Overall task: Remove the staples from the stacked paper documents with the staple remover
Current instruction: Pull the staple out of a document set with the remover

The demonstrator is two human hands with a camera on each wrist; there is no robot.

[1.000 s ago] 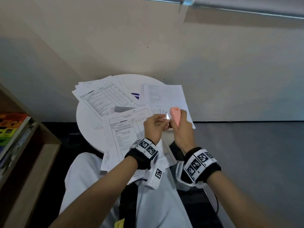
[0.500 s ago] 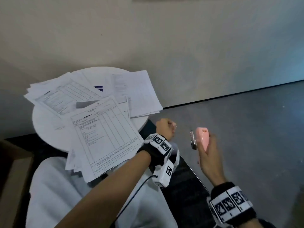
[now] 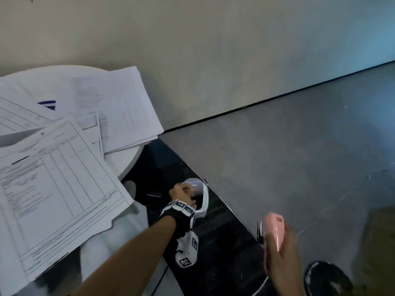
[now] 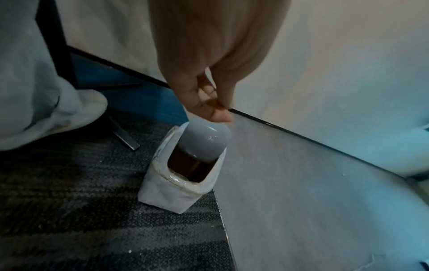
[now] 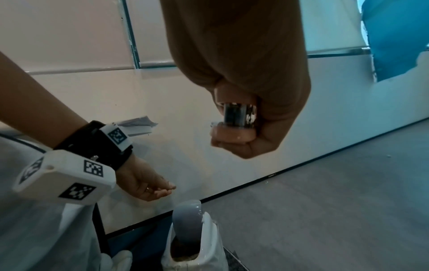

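Stapled paper documents (image 3: pixel 53 178) lie fanned out on the round white table (image 3: pixel 126 161) at the left. My left hand (image 3: pixel 181 192) hangs low beside the table, just over a small white bin (image 3: pixel 204 201) on the floor. In the left wrist view its thumb and fingertips (image 4: pixel 218 108) pinch together above the bin's grey swing lid (image 4: pixel 204 139); what they hold is too small to make out, seemingly a staple. My right hand (image 3: pixel 275 248) grips the pink staple remover (image 3: pixel 274 229) off to the right, over the floor, with its metal jaws pointing up.
The bin (image 5: pixel 209 243) stands at the edge of a dark carpet (image 4: pixel 92 210), where it meets the grey floor (image 3: pixel 299 157). A metal table leg (image 4: pixel 123 135) and my white-clad knee (image 4: pixel 34 110) are to its left. A dark round object (image 3: pixel 327 278) lies at the lower right.
Both hands left the papers. The left hand dropped down beside the table to the floor bin; the right hand swung out to the right with the staple remover. My view turned right.
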